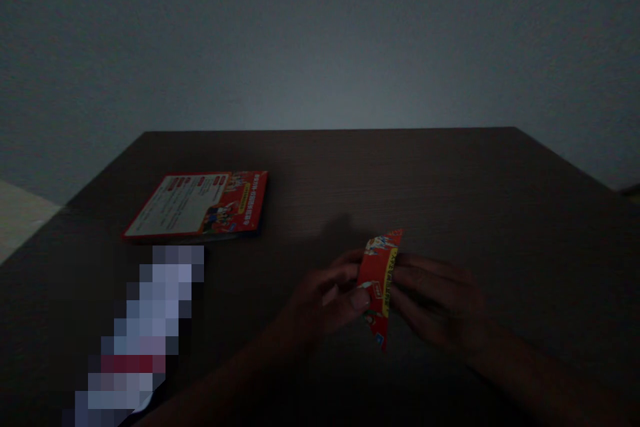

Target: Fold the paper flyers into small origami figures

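A folded red sheet of printed paper (379, 287), with a yellow strip of lettering and small cartoon figures, is held up above the dark table (320, 173). It comes to a point at the top and at the bottom. My left hand (327, 297) pinches its left side, thumb on the near face and fingers behind. From the right, my right hand (443, 300) holds the paper's other edge, fingers close together and their tips hidden by the paper. The light is dim, so finger details are hard to make out.
A flat stack of red and white printed sheets (197, 207) lies at the left of the table. Nearer to me is a long, pale pixelated object (145, 327), too masked to name. A grey wall (320, 60) rises behind the table's far edge.
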Available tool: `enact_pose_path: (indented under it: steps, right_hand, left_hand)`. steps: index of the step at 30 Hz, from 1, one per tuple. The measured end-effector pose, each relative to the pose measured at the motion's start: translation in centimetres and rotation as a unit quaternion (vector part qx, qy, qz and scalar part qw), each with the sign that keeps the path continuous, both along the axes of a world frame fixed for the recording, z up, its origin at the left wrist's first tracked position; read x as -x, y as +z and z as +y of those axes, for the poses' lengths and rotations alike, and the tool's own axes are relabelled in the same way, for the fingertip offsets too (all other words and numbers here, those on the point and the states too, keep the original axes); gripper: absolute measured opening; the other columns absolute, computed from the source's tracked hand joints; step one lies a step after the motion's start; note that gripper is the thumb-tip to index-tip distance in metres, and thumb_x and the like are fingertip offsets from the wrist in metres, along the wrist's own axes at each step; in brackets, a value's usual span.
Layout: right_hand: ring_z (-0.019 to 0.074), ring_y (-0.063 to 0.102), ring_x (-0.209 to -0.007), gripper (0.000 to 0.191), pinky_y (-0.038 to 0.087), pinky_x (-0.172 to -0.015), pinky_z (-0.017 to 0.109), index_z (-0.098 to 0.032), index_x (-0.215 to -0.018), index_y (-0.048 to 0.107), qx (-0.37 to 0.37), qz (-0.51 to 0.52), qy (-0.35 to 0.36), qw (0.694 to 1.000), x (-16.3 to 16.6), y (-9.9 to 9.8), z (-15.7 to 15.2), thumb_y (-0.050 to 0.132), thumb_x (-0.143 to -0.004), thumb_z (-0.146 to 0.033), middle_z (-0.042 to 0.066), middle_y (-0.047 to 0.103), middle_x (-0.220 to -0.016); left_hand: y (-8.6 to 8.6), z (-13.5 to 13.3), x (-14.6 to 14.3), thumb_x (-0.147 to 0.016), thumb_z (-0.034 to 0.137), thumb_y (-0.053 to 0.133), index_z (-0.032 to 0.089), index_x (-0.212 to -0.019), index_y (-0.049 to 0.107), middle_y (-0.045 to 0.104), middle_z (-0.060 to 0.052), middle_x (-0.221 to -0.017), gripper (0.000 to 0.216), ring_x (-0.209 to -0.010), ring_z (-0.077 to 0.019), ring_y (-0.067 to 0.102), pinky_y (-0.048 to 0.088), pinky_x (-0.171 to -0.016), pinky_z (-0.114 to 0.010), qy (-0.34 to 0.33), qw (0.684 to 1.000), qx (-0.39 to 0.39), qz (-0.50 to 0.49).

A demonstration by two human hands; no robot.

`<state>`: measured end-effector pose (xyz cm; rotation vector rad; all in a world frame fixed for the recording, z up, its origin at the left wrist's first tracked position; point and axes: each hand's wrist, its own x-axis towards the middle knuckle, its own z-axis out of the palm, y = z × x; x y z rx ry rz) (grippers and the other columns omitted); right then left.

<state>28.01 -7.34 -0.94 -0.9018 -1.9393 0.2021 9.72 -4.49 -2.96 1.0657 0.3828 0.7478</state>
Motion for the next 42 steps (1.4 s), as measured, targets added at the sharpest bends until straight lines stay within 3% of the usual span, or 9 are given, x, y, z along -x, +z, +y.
enact_pose_path:
  steps: [8, 18, 28, 38, 42]
  right_hand:
    - [0.0109, 0.056, -0.052, 0.011, 0.046, -0.046, 0.02, -0.012, -0.084, 0.062, 0.017, -0.032, 0.006, 0.999, 0.0, 0.7, 0.1, 0.056, -0.08, -0.004, 0.004, 0.061, -0.063]
    - [0.0119, 0.061, -0.061, 0.013, 0.051, -0.055, 0.021, -0.014, -0.092, 0.061, 0.017, -0.029, 0.031, 0.999, 0.1, 1.0, 0.2, 0.057, -0.082, -0.006, 0.005, 0.065, -0.072]
    - [0.0131, 0.067, -0.07, 0.011, 0.054, -0.063, 0.019, -0.015, -0.092, 0.065, 0.04, -0.032, 0.027, 0.998, 0.0, 1.4, 0.2, 0.056, -0.086, -0.013, 0.006, 0.069, -0.077]
    - [0.0131, 0.065, -0.066, 0.02, 0.054, -0.059, 0.021, -0.017, -0.098, 0.064, 0.048, 0.006, 0.056, 0.997, -0.1, 0.7, 0.1, 0.057, -0.083, -0.007, 0.005, 0.067, -0.078]
    - [0.0124, 0.064, -0.061, 0.014, 0.054, -0.055, 0.02, -0.016, -0.09, 0.066, 0.059, -0.003, 0.055, 0.997, -0.2, 0.9, 0.0, 0.056, -0.084, -0.008, 0.005, 0.066, -0.071]
  left_hand:
    - [0.5, -0.1, -0.1, -0.085, 0.032, 0.059, 0.017, -0.1, 0.068, 0.053, -0.011, -0.126, 0.023, -0.118, -0.0284, 0.048, 0.039, -0.094, -0.036, -0.002, 1.0, 0.003, 0.0]
    - [0.8, 0.1, -0.1, -0.081, 0.035, 0.061, 0.018, -0.097, 0.072, 0.052, -0.01, -0.129, 0.025, -0.119, -0.0309, 0.045, 0.036, -0.096, -0.039, 0.005, 0.997, 0.066, -0.035]
    - [0.7, 0.1, -0.1, -0.079, 0.035, 0.064, 0.019, -0.097, 0.072, 0.049, -0.011, -0.131, 0.026, -0.123, -0.0327, 0.041, 0.034, -0.099, -0.043, 0.002, 0.998, 0.059, -0.023]
    - [0.6, 0.1, -0.2, -0.082, 0.034, 0.06, 0.018, -0.096, 0.072, 0.05, -0.011, -0.131, 0.024, -0.122, -0.0321, 0.043, 0.033, -0.099, -0.043, -0.004, 0.997, 0.068, -0.045]
    - [0.4, 0.2, -0.3, -0.087, 0.03, 0.055, 0.018, -0.095, 0.072, 0.05, -0.01, -0.131, 0.022, -0.122, -0.0292, 0.044, 0.031, -0.102, -0.042, -0.013, 0.997, 0.058, -0.042]
